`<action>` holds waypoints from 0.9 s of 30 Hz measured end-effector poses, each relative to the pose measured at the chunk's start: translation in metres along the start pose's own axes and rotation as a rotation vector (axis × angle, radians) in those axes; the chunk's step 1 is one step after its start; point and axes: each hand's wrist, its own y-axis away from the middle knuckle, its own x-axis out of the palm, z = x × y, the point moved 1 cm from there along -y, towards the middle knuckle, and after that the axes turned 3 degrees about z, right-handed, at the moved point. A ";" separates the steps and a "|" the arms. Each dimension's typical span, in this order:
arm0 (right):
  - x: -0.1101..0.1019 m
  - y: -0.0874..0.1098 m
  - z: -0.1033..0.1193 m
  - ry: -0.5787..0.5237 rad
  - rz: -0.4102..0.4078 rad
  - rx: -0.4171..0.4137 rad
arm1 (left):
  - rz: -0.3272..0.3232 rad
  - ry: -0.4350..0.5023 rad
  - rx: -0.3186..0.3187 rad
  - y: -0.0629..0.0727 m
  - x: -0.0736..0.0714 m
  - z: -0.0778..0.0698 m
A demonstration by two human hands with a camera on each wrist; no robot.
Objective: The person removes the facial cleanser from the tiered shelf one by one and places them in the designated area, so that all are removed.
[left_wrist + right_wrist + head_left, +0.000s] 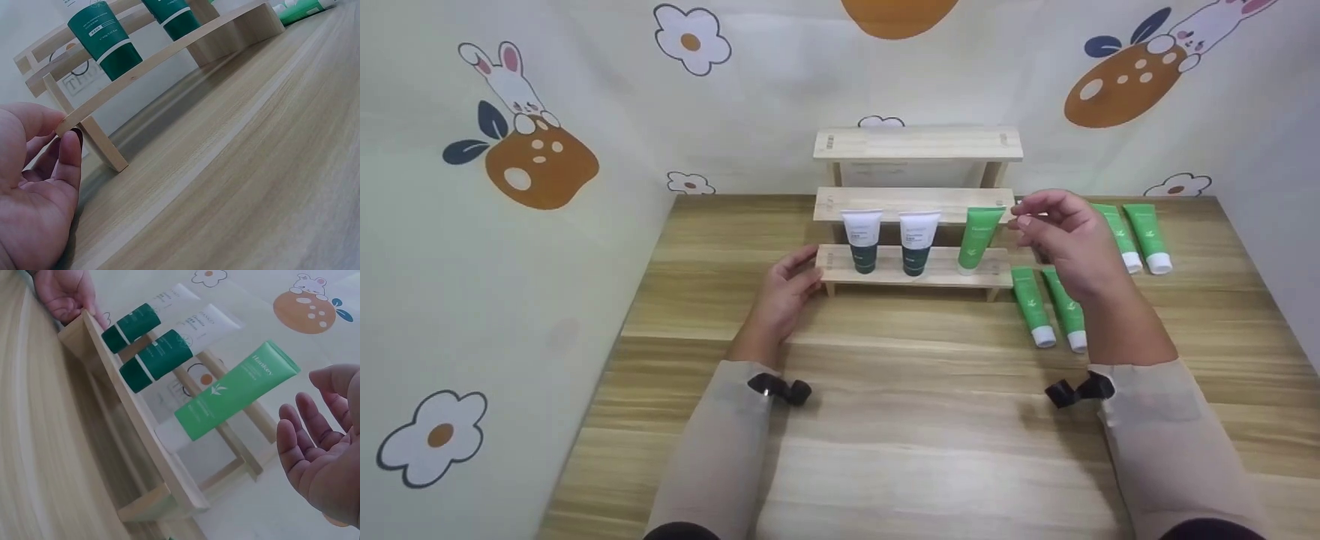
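Observation:
A three-tier wooden rack (922,279) stands on the table. My left hand (784,296) pinches the left end of its lowest shelf between thumb and fingers, close up in the left wrist view. Two white and dark green tubes (864,241) (916,243) stand caps down on that shelf. Right of them a light green tube (230,394) with a white cap stands on the same shelf, leaning slightly. My right hand (1072,244) hovers beside the top of this tube, fingers loosely bent and holding nothing; a gap shows between them in the right wrist view.
Several green tubes with white caps lie on the table right of the rack, including one in front (1033,306) and one farther back (1146,234). A patterned cloth wall (765,112) rises right behind the rack. The wooden table (915,427) stretches toward me.

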 end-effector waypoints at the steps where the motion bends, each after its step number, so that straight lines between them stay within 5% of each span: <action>1: 0.001 -0.001 0.000 -0.008 0.003 0.000 | 0.000 0.002 0.001 0.000 0.000 0.000; 15: 0.017 -0.001 -0.013 0.051 -0.007 0.035 | -0.002 -0.013 -0.004 0.002 -0.001 -0.001; 27: 0.025 -0.001 -0.018 0.119 -0.076 -0.036 | -0.001 -0.037 -0.022 0.000 -0.001 -0.001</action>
